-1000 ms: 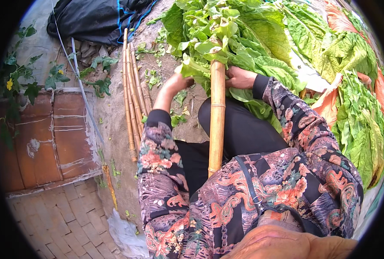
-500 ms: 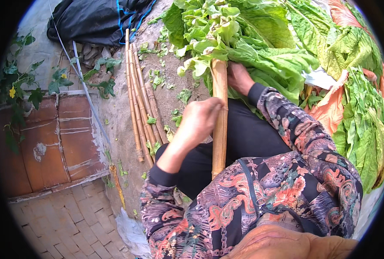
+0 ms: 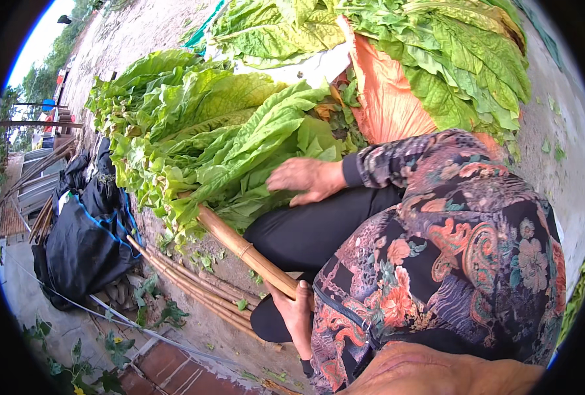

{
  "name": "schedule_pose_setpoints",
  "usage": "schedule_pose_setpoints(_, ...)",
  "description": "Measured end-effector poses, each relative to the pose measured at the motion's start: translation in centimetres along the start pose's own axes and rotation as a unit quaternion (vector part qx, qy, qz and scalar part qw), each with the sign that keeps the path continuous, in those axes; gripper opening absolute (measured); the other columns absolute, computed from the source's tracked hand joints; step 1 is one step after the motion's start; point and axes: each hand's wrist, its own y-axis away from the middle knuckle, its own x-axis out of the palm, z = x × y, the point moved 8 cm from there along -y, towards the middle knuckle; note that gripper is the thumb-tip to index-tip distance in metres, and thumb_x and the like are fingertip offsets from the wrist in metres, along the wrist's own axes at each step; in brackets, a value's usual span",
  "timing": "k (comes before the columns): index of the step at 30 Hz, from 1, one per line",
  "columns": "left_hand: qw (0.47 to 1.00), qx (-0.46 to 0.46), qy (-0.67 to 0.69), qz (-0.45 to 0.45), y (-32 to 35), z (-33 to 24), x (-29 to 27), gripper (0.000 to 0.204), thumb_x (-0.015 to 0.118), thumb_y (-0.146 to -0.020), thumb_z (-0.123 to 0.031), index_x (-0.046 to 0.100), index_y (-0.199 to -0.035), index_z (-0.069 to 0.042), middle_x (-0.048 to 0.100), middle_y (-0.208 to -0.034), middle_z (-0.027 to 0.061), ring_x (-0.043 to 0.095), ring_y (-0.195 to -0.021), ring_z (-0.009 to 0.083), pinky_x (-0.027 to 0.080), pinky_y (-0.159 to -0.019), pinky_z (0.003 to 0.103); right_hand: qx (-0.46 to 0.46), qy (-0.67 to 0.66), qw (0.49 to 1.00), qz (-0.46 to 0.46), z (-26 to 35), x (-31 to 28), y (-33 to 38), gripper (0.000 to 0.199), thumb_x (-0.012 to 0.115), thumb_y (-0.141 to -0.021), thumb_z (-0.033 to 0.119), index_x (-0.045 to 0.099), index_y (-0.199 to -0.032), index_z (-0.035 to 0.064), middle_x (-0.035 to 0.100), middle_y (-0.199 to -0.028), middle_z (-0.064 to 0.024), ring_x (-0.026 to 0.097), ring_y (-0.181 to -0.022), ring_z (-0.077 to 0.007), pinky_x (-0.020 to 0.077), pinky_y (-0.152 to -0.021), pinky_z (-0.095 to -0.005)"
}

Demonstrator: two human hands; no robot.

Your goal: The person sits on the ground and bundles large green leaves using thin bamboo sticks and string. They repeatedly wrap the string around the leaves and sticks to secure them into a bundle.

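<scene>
- Open air here, full daylight, pale sky [image 3: 45, 33] blazing at the upper left!
- Green trees [image 3: 45, 82] right along that edge.
- Underfoot, it's bare, dusty earth [image 3: 124, 43], sweeping off to the top left.
- Lower left now, reddish-brown panels [image 3: 167, 370], leafy vine [image 3: 171, 315] close by.
- Far left, grey slats [image 3: 37, 178], possibly metal sheeting; too small to be sure.
</scene>
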Motion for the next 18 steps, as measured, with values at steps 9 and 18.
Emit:
schedule_pose_setpoints(9, 0.975, -0.029, 0.220, -0.019, -0.3, 4.6, -5.9, 0.078, 0.074, -0.071, -0.021, 0.034, -0.133, 0.004, 0.050, -0.066, 0.0059, 0.050, -0.057, 0.0124, 0.044, -0.052, 0.024, 0.800, -0.440, 0.398, -0.091, 10.0, 2.5, 57.0, 0.061, 0.055, -0.086, 0.048, 0.054, -0.120, -0.0027, 0.060, -0.115, -0.0126, 0.056, -0.105, -0.0215, 0.0452, -0.088, -0.0351)
schedule_pose_setpoints(18, 0.976, -0.138, 0.155, -0.062, 1.0, 3.5, -6.6, 0.087, 0.072, -0.074, -0.025, 0.022, -0.141, 0.001, 0.052, -0.073, 0.0095, 0.047, -0.054, 0.0149, 0.042, -0.049, 0.025, 0.885, -0.331, 0.322, -0.055, 17.8, 7.0, 52.1, 0.061, 0.058, -0.085, 0.047, 0.055, -0.119, -0.0034, 0.061, -0.113, -0.0136, 0.057, -0.103, -0.0208, 0.0456, -0.086, -0.0341)
